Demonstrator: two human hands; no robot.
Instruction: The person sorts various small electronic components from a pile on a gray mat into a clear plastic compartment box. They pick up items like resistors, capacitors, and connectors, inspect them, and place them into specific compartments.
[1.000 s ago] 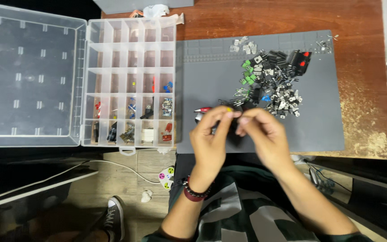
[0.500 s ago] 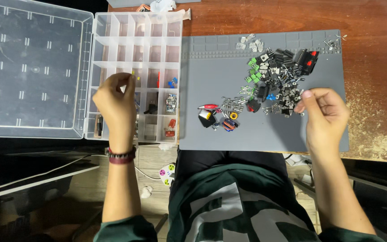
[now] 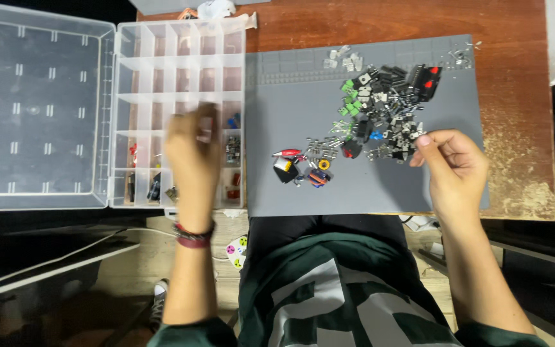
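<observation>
The left hand [image 3: 191,151], blurred so its grip cannot be told, hovers over the clear compartment box [image 3: 178,77], while the right hand [image 3: 454,168], fingers loosely curled, touches the heap of small parts [image 3: 387,112] on the grey mat [image 3: 290,96].

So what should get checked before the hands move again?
1. Organizer box lid open: ok.
2. Left hand over the box compartments: ok.
3. Left hand holding a part: cannot tell, blurred.
4. Right hand at the edge of the parts pile: ok.
5. Right hand pinching a part: cannot tell.
6. Parts staying on the grey mat: ok; a small cluster lies apart from the pile.
</observation>
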